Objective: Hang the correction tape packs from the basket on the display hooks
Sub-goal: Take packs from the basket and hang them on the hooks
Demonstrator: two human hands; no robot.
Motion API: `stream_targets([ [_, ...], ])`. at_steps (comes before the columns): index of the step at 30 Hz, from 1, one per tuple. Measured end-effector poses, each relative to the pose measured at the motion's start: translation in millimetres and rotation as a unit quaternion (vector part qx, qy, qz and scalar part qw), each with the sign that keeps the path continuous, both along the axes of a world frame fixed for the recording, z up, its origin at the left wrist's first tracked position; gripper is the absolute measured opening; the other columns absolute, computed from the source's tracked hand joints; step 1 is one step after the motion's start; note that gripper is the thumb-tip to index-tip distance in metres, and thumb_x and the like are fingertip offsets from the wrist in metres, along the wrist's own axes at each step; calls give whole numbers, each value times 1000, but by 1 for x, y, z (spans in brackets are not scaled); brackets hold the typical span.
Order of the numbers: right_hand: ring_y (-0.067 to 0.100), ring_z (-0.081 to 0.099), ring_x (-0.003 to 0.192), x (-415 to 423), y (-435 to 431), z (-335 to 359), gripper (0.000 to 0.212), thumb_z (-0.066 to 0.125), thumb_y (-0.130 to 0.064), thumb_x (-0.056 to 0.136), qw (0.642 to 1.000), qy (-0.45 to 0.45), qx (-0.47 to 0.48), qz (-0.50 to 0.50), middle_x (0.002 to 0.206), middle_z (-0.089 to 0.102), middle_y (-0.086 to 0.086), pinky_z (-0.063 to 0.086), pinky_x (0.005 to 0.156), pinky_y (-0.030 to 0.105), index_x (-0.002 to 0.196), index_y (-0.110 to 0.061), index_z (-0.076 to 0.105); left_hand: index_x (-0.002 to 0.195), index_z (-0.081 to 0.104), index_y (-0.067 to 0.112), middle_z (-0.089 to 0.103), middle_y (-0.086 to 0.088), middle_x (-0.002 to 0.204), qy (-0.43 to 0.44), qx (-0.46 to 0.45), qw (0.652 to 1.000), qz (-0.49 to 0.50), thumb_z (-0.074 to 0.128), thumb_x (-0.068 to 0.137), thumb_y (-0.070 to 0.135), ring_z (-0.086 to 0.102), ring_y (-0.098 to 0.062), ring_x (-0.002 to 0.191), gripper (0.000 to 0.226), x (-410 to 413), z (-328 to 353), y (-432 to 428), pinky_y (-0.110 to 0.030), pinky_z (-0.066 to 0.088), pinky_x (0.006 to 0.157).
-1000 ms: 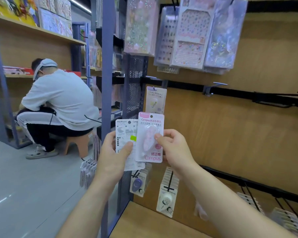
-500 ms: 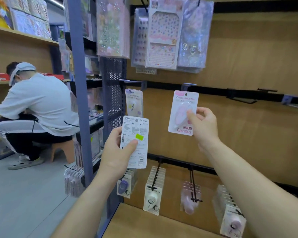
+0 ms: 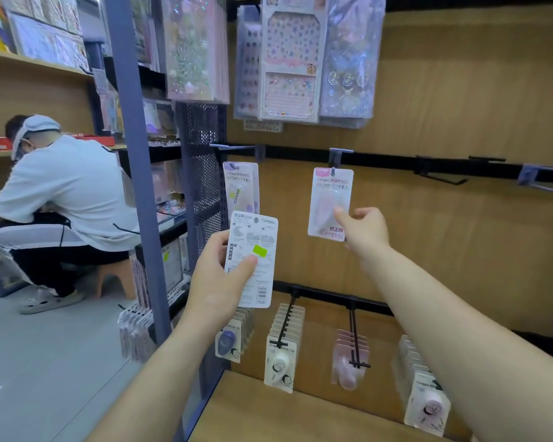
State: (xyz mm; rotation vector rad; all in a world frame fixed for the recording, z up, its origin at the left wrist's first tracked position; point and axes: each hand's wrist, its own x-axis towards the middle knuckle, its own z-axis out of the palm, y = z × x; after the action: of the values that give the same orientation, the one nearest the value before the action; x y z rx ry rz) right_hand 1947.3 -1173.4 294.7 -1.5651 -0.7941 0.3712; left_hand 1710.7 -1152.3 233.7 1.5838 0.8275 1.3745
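My right hand pinches the lower right of a pink correction tape pack. The pack's top hole sits on a grey display hook on the black rail. My left hand grips a second pack with its white printed back and a green sticker facing me, thumb across it. A purple pack hangs on the hook to the left. The basket is out of view.
Sticker sheets hang above. Bare hooks stick out of the rail to the right. A lower rail carries several rows of tape packs over a wooden shelf. A person sits on a stool at the left.
My right hand has carried the pink pack up and to the right, away from the other pack, and onto the grey hook. My left hand keeps its pack.
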Motion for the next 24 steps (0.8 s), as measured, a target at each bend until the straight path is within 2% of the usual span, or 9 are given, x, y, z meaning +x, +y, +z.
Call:
stream_targets([
  [2, 19, 58, 103, -13, -10, -11, 52, 71, -39, 93, 996, -66, -28, -60, 125, 54, 0, 49, 83, 36, 133, -15, 48, 112, 58, 35, 75, 9, 109, -10, 1, 1000, 1, 70, 95, 9, 74, -9, 96, 33, 1, 0, -2, -34, 62, 73],
  [3, 20, 59, 104, -22, -18, -18, 44, 71, -35, 93, 994, -94, -10, -63, 123, 55, -1, 50, 84, 35, 128, -17, 50, 110, 57, 35, 76, 11, 106, -15, 0, 1000, 2, 71, 94, 9, 74, -8, 93, 34, 2, -1, -2, -31, 61, 69],
  [6, 19, 70, 94, -60, -36, -39, 9, 63, -21, 97, 990, -85, 37, 106, 103, 68, -5, 58, 81, 36, 106, -22, 65, 106, 54, 34, 77, 14, 100, -10, 3, 1000, 22, 76, 91, 13, 75, -6, 88, 34, 4, -3, -7, -30, 62, 65],
  [9, 14, 72, 101, -87, -40, -48, 20, 56, -29, 103, 969, -52, 18, 240, 112, 73, -8, 61, 76, 32, 117, -27, 70, 107, 59, 35, 78, 11, 103, 14, 31, 999, 38, 79, 88, 16, 74, -8, 93, 33, 7, -6, -11, -41, 63, 80],
  [11, 16, 71, 109, -95, -41, -44, 26, 53, -34, 105, 960, -1, 27, 278, 117, 74, -4, 60, 82, 33, 122, -25, 69, 111, 66, 34, 77, 11, 110, 12, 32, 999, -2, 81, 86, 17, 74, -9, 100, 34, 6, -6, -17, -41, 60, 90],
  [12, 18, 72, 109, -95, -41, -42, 25, 53, -35, 105, 956, 18, 34, 291, 115, 76, -2, 60, 86, 35, 117, -24, 72, 113, 69, 34, 76, 13, 114, 17, 32, 999, -25, 81, 86, 20, 73, -10, 102, 33, 5, -6, -21, -41, 59, 93],
  [15, 23, 74, 105, -91, -44, -40, 22, 54, -20, 105, 950, 28, 42, 307, 109, 78, 3, 58, 96, 46, 103, -27, 75, 111, 74, 34, 72, 19, 120, 35, 43, 998, -36, 77, 86, 25, 72, -8, 101, 27, -1, -7, -27, -40, 60, 91],
  [19, 26, 74, 104, -84, -45, -45, 23, 54, -8, 104, 944, 44, 48, 324, 112, 78, 7, 59, 92, 47, 119, -16, 69, 108, 70, 29, 73, 16, 107, 25, 39, 999, 26, 80, 85, 13, 70, -9, 92, 30, -8, -3, -20, -37, 60, 85],
  [24, 34, 73, 106, -85, -41, -46, 20, 60, -4, 100, 947, 52, 58, 311, 112, 77, 9, 58, 93, 54, 116, -11, 67, 121, 59, 30, 75, 7, 111, 0, -28, 1000, -10, 81, 86, 18, 75, -12, 92, 44, -8, -1, -18, -34, 62, 80],
])
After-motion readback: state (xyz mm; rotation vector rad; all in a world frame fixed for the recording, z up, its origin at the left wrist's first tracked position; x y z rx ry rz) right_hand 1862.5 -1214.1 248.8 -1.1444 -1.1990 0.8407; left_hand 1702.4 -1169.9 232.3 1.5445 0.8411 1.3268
